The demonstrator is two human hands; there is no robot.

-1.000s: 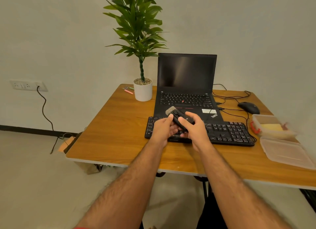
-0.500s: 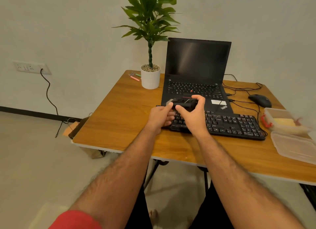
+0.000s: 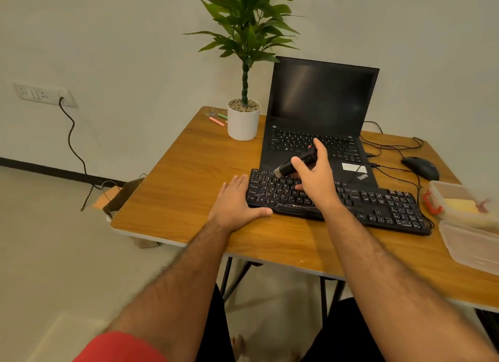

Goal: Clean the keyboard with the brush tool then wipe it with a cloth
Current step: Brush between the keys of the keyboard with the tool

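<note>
Over table (image 3: 175, 199), brush (image 3: 294, 165) bristles seemingly point down-left.

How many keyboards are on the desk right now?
2: the external keyboard at the near edge, under both hands, and the laptop with its built-in keyboard directly behind it. None seems hidden.

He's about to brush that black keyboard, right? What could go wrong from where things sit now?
Two things, perhaps. The brush tool in the right hand points its bristles at the keyboard's far left corner, right beside the open laptop, so swept dust might land on the laptop. The left hand only rests flat at the keyboard's left end, so firm strokes could slide it toward the mouse cables.
</note>
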